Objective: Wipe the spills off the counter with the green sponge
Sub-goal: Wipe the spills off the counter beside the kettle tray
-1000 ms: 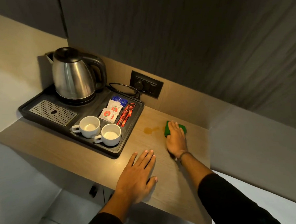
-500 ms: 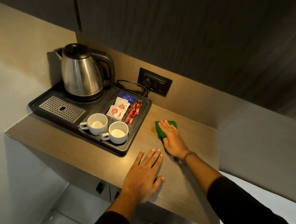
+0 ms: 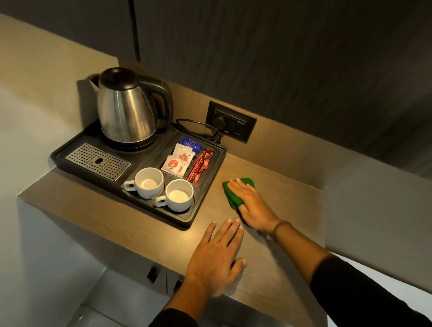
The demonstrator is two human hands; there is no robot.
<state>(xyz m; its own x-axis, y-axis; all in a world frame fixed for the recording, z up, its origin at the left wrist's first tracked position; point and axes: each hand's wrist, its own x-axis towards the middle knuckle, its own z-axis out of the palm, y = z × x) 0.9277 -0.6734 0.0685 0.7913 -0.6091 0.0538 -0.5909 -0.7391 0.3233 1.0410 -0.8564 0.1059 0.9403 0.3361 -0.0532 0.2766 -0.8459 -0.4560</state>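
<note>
My right hand (image 3: 252, 204) presses flat on the green sponge (image 3: 231, 195), which lies on the wooden counter (image 3: 285, 264) just right of the black tray. Most of the sponge is hidden under my fingers. No spill shows around the sponge; anything under it is covered. My left hand (image 3: 216, 257) rests palm down on the counter near its front edge, fingers spread, holding nothing.
A black tray (image 3: 188, 219) at the left holds a steel kettle (image 3: 127, 110), two white cups (image 3: 149, 181) (image 3: 179, 194) and sachets (image 3: 182, 159). A wall socket (image 3: 230, 123) with the kettle's cord sits behind. A grey wall block (image 3: 382, 204) bounds the counter on the right.
My right hand has slid the sponge leftward over the amber spill, which no longer shows. My left hand has stayed flat on the counter. The view has shifted a little.
</note>
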